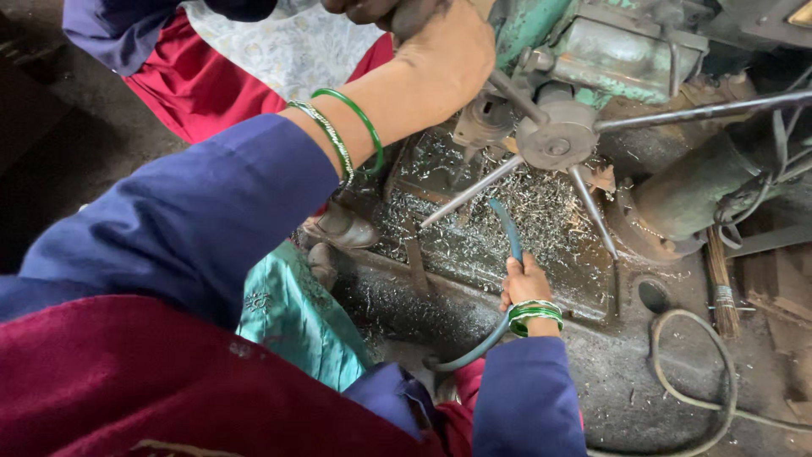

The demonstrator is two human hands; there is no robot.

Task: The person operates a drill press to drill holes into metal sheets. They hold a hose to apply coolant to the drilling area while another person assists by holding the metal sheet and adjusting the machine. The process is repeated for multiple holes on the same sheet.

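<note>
My left hand (440,51), with green bangles on the wrist, is closed around one spoke (514,95) of a machine's feed handle. The handle's round hub (554,140) has further spokes sticking out. My right hand (529,286), also bangled, grips a teal hose (507,227) with its end pointing up at the work table (474,262). Metal shavings (541,207) are scattered over that table. The drill spindle (482,118) hangs just above it.
A green machine head (592,42) and a motor (702,186) fill the upper right. A small broom (719,279) and a looped cable (694,389) lie at the right. Another person in red cloth (194,85) stands at the top left. Feet (338,228) rest by the base.
</note>
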